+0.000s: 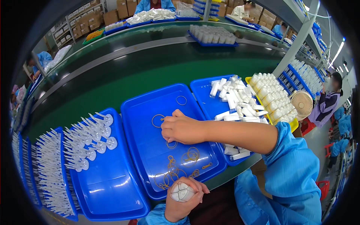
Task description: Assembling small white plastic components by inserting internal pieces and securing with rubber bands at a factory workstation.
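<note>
Low at the front, my left hand [180, 204] is wrapped round a white bundle [182, 192], its rounded end split into several wedge-shaped parts. My right hand [183, 128] reaches over the middle blue tray [137, 150], fingers pinched at the edge of a tan rubber band [152, 121]. Another rubber band [181, 100] lies farther up the tray, and one is partly under the right hand. Nearer my left hand, several loose and tangled rubber bands [191, 154] are scattered over the tray floor.
To the left, a blue tray [108, 195] holds clear stemmed plastic pieces [90, 140]. A blue tray of white wrapped pieces [236, 97] and a yellow tray of white cups [270, 97] stand right. Beyond runs a green conveyor belt [150, 71]; a metal post [296, 41] rises at right.
</note>
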Tool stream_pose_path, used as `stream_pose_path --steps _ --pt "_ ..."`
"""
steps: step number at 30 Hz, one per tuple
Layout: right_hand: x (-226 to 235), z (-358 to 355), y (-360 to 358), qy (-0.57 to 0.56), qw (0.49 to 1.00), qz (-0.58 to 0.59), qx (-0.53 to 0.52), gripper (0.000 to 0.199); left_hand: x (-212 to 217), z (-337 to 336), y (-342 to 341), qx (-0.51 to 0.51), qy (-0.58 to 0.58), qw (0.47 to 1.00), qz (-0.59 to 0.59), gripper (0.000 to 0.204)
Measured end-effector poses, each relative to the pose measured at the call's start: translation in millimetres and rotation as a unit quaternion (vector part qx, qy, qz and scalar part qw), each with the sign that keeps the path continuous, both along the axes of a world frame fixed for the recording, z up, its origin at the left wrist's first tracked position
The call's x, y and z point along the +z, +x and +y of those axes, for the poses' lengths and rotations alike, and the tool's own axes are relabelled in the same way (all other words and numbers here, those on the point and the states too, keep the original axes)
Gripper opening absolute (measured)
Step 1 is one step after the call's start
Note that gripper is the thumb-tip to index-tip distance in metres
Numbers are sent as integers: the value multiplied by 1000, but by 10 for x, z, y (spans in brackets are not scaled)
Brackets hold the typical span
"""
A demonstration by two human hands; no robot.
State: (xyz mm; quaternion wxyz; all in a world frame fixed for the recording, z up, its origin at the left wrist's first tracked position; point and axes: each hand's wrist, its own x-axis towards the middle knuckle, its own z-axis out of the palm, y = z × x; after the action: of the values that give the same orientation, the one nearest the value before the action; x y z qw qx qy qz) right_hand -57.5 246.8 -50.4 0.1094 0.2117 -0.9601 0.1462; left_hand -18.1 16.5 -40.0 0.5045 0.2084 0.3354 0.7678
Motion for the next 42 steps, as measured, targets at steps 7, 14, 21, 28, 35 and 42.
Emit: stream_pose_path --steps 7,14,21,28,35,42 --pt "-85 -25 -52 54 998 -15 -19 8 -37 9 -24 106 -40 992 52 21" --pt "317 -218 185 -8 1000 -3 3 10 18 70 -106 304 -97 947 35 24" --pt "671 -551 716 -52 996 43 56 12 53 56 -64 244 -43 969 9 26" --pt "660 -514 1082 -51 997 50 -29 12 45 -58 -10 -55 124 975 -178 25" --pt "696 -450 1415 -735 660 -153 -29 21 150 -103 -102 -130 178 975 26 26" --pt "1096 -554 1566 -507 805 -308 17 41 98 197 54 159 -129 835 511 100"
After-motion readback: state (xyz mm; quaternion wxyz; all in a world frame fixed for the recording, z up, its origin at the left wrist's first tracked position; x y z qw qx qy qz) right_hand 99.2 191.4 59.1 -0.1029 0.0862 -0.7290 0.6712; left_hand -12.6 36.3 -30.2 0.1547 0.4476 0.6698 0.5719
